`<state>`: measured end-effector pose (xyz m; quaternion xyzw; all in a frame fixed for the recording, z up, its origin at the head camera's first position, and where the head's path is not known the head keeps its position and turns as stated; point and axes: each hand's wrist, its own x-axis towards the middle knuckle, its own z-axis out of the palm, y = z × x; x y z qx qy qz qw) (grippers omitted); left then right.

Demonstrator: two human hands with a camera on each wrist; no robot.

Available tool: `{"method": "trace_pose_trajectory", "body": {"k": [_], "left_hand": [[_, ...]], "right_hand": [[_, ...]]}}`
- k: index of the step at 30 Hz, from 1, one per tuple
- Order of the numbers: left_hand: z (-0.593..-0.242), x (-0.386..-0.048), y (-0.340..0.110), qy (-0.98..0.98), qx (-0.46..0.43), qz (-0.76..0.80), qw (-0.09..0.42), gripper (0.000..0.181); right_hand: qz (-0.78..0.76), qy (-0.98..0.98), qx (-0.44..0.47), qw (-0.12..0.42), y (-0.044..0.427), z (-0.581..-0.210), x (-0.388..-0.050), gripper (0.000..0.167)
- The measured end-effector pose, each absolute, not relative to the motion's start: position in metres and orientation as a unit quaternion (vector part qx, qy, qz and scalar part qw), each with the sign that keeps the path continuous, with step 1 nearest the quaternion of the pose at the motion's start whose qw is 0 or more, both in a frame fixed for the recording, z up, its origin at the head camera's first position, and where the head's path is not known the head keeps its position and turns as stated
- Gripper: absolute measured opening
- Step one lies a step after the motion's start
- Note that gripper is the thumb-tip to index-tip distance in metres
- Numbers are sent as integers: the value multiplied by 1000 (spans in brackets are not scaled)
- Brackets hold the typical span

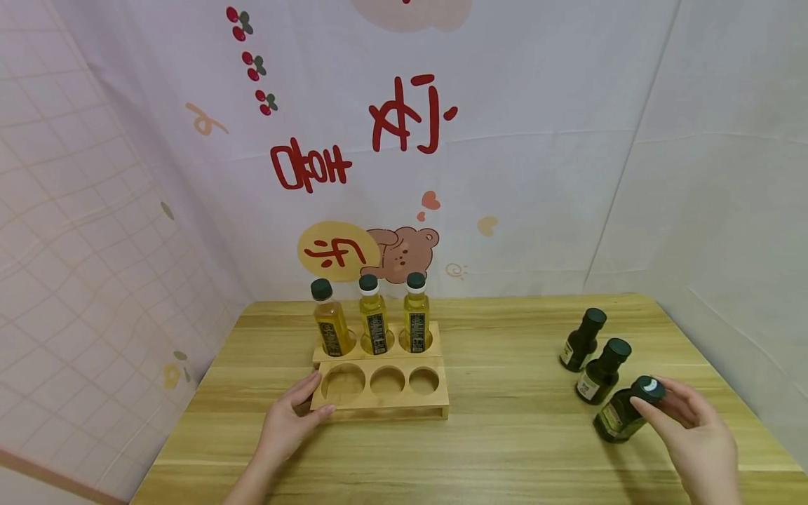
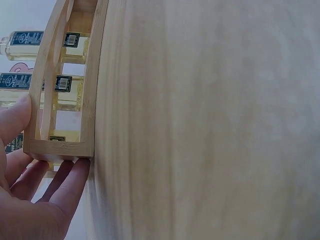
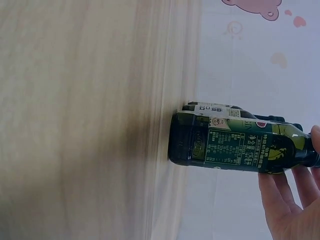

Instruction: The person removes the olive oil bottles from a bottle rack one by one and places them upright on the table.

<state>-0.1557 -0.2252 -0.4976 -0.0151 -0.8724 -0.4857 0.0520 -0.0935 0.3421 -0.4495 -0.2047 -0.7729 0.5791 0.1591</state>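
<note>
My left hand point(image 1: 287, 424) holds the front left corner of a two-tier wooden bottle rack point(image 1: 394, 402), thumb on the top board and fingertips against the end panel point(image 2: 60, 148) in the left wrist view. Three clear bottles of yellow oil with dark green caps stand in the back row: left point(image 1: 331, 328), middle point(image 1: 375, 322) and right point(image 1: 416, 319). The front row's three round holes hold nothing. At the right, my right hand point(image 1: 697, 435) grips a dark green olive oil bottle point(image 1: 615, 419) around its neck and cap. Its label point(image 3: 235, 146) faces the right wrist camera.
Two more dark green bottles, a middle one point(image 1: 598, 377) and a far one point(image 1: 581, 342), stand in a row behind the gripped bottle. All stand on a wood-grain table point(image 1: 505, 421). A white printed cloth point(image 1: 536, 175) hangs behind the table's back edge.
</note>
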Motion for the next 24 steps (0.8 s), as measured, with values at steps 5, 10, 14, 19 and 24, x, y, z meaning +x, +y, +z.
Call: {"method": "trace_pose_trajectory", "body": {"k": [5,10,14,19,24], "left_hand": [[-498,-156,-225,-872,-17,-487,54,72],[-499,-156,-225,-872,-16,-487,52,72],[-499,-156,-225,-872,-13,-486,50,72],[-499,-156,-225,-872,-13,-486,51,71],[-498,-156,-225,-872,-12,-487,48,71]], "right_hand": [[565,-782,-205,165,340,-449,-93,48],[537,-800,-211,166,340,-450,-94,51],[531,-801,-208,180,338,-452,-95,50],[536,-798,-202,185,338,-452,-95,52],[535,-801,-187,194,340,-449,-93,53]]}}
